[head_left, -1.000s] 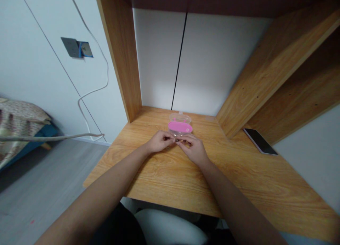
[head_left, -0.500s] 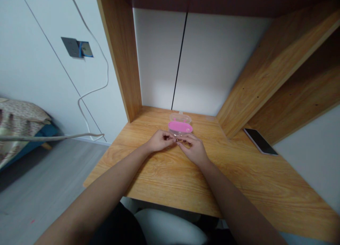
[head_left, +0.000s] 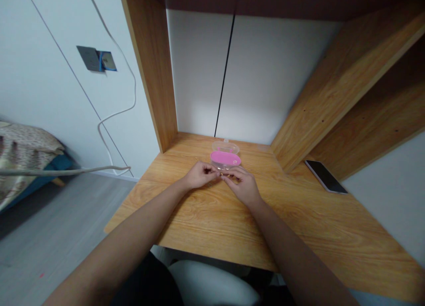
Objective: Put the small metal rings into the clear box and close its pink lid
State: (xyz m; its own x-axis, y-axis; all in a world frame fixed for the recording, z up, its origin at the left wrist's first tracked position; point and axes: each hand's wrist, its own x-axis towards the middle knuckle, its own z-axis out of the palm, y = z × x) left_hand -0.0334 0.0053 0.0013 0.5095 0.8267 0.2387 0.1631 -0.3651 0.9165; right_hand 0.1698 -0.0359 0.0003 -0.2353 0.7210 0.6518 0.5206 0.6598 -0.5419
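Observation:
My left hand [head_left: 200, 175] and my right hand [head_left: 243, 185] meet above the wooden desk [head_left: 212, 217], fingertips almost touching. Both are closed in a pinch around something small, with a glint between the fingers; its kind is too small to make out. Just behind the fingers stands a clear oval plastic case [head_left: 226, 147] with its lid raised at the back. A pink oval insert [head_left: 225, 158] covers the inside of the case. The front of the case is partly hidden by my fingers.
A dark-screened phone [head_left: 326, 177] lies on the desk at the right, against a wooden panel [head_left: 352, 93]. White wall panels rise behind the case. On the left a white cable [head_left: 134, 89] hangs down the wall by a loose socket plate [head_left: 90, 59].
Almost nothing differs. My fingers have shifted very slightly around the small thing; the case and phone have stayed in place.

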